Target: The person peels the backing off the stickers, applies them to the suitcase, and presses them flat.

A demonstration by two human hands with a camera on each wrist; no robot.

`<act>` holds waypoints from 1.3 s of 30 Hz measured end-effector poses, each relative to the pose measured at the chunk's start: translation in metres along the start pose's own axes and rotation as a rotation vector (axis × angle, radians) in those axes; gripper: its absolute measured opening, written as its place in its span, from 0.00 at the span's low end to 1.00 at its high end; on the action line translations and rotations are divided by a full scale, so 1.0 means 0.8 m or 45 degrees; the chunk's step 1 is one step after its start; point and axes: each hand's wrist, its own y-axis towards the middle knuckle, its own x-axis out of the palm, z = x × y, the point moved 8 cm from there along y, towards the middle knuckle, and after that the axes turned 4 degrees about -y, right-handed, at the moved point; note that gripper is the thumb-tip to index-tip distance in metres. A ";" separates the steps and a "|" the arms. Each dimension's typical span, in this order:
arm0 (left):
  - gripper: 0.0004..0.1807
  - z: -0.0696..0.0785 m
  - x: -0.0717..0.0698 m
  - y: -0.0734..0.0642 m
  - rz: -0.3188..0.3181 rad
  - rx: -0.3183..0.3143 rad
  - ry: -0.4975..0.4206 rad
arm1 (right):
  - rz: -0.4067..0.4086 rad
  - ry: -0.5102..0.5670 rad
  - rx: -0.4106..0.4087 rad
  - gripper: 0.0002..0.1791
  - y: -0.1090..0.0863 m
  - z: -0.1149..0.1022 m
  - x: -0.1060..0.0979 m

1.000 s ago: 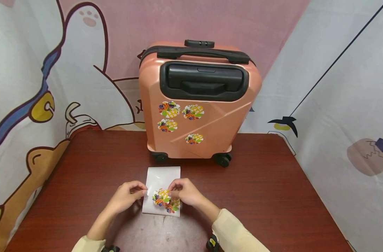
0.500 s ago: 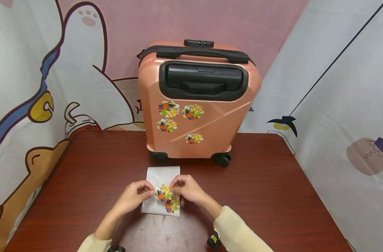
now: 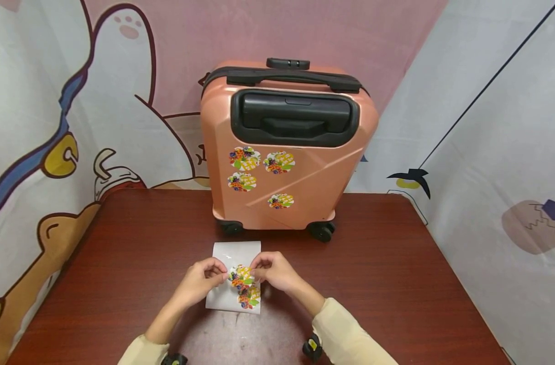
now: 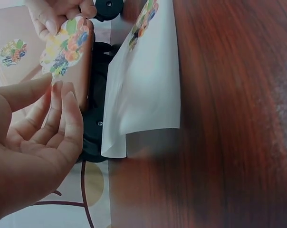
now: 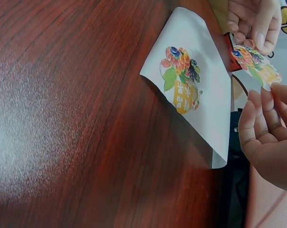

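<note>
A round fruit-print sticker [image 3: 241,275] is held up between both hands, over a white backing sheet [image 3: 219,299]. My left hand [image 3: 199,282] pinches its left edge between thumb and fingertips. At the opposite edge my right hand [image 3: 278,275] pinches it the same way. In the right wrist view the lifted sticker [image 5: 257,66] stands apart from the sheet [image 5: 200,35], on which another sticker [image 5: 181,78] lies. The sheet's edges curl up from the table.
Behind the sheet an upright pink suitcase [image 3: 314,177] with black wheels stands on the brown table [image 3: 387,284]. Several similar stickers [image 3: 279,162] are on its front. A patterned cloth [image 3: 478,101] hangs behind the table.
My left hand has moved right, from beside the sheet to the sticker's left edge, and now pinches it. The sticker and right hand have shifted slightly right and away from me.
</note>
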 end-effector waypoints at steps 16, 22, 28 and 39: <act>0.03 0.007 0.012 0.010 -0.034 0.033 -0.048 | 0.024 -0.026 -0.042 0.03 -0.012 -0.037 -0.015; 0.03 0.016 0.016 0.017 -0.025 0.060 -0.042 | 0.076 -0.040 -0.032 0.03 -0.011 -0.037 -0.026; 0.02 0.021 0.019 0.025 0.040 0.052 0.019 | 0.129 -0.004 -0.036 0.02 -0.001 -0.016 -0.037; 0.03 0.042 0.020 0.049 0.150 0.088 0.060 | 0.264 -0.020 -0.033 0.03 0.008 -0.007 -0.065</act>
